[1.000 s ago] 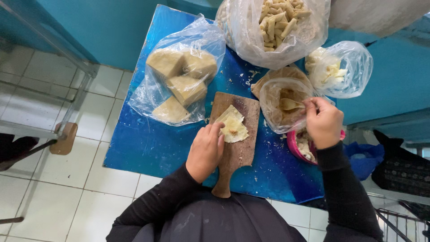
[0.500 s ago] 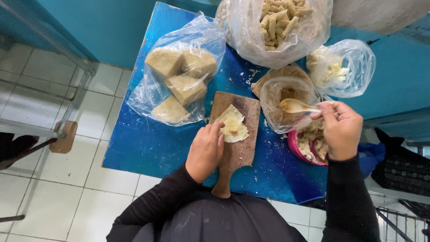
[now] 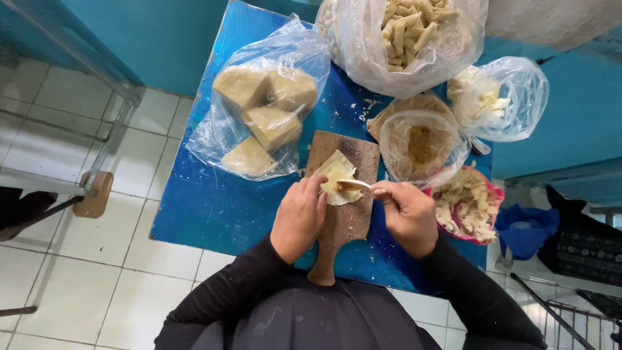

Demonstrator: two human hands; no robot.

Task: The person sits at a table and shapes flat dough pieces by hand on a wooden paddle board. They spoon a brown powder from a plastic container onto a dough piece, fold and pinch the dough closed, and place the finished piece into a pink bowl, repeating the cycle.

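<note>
1. Wooden paddle board (image 3: 343,214) is seen in the head view on the blue surface (image 3: 214,201); a pale dough wrapper (image 3: 337,181) lies on it.
2. The wrapper's edge is pressed flat by the left hand (image 3: 299,217), fingers extended, nothing clasped.
3. A small spoon (image 3: 353,185) is gripped by the right hand (image 3: 408,217), its tip over the wrapper.
4. The wrapper is judged thin, soft and tearable, best lifted by its edges.

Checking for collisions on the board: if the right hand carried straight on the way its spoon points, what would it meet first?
The right hand points its spoon leftward; first comes the pale wrapper on the wooden board, then probably the left hand.
</note>
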